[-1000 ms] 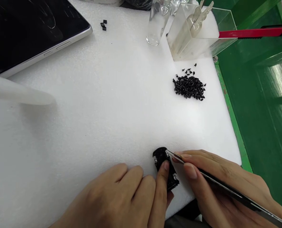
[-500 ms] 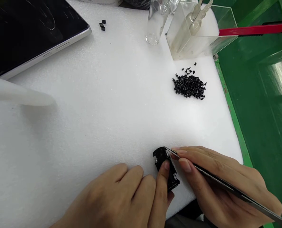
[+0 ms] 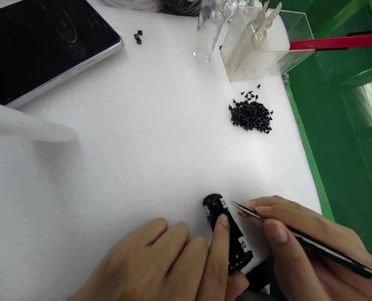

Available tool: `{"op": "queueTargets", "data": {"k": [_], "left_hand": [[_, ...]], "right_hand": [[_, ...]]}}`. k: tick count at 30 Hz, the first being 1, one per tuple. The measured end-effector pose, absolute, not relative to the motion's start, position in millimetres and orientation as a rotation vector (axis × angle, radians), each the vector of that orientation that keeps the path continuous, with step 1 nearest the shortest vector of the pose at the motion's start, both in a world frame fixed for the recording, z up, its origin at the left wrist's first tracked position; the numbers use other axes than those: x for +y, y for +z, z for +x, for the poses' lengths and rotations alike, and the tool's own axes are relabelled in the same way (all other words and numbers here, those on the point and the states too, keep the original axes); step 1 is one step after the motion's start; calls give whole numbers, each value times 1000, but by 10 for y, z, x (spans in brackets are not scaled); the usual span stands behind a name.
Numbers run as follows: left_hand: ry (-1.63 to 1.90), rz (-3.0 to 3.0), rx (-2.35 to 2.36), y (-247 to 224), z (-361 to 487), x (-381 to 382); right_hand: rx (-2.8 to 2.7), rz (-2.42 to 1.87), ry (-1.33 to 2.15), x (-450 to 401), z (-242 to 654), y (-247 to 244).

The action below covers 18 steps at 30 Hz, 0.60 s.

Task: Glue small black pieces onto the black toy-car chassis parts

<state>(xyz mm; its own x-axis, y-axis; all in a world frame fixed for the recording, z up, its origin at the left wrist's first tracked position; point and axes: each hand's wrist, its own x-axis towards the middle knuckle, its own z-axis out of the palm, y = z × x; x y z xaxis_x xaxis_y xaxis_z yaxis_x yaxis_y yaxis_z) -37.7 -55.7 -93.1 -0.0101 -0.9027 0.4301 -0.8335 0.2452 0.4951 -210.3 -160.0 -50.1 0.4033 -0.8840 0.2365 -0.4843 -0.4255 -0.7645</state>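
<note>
Near the front edge of the white foam mat lies a small black chassis, like a toy car's base, with notched sides and silvery bits in the notches. My left hand holds it from the near left, index finger pressed on its top and thumb by its lower end. In my right hand, pinched between thumb and fingers, is a pair of metal tweezers. Their tips point left, just right of the chassis and apart from it. Nothing shows between the tips.
A pile of tiny black parts lies on the foam mat. Behind it stand a clear box and a glass bottle. A red-handled tool juts right. A phone and a white rod are left.
My right hand has drawn the tweezers right, off the chassis edge. The near end of the chassis has come up flatter, so more of its surface shows under my left index finger.
</note>
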Motion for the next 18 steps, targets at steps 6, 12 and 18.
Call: {"op": "queueTargets", "data": {"k": [6,12,18], "left_hand": [[-96,1583,-1918,-814,-293,-536],[-111,1568,-1987,-808,-275,-523],[-133,1607,-1831,-870,-355,-561]], "right_hand": [[885,-2068,-830,-1769,-2116,-569],[805,-2063,-841,-1789,-2108,-567],[847,-2085,-617,-2060,-1872,-353]]}}
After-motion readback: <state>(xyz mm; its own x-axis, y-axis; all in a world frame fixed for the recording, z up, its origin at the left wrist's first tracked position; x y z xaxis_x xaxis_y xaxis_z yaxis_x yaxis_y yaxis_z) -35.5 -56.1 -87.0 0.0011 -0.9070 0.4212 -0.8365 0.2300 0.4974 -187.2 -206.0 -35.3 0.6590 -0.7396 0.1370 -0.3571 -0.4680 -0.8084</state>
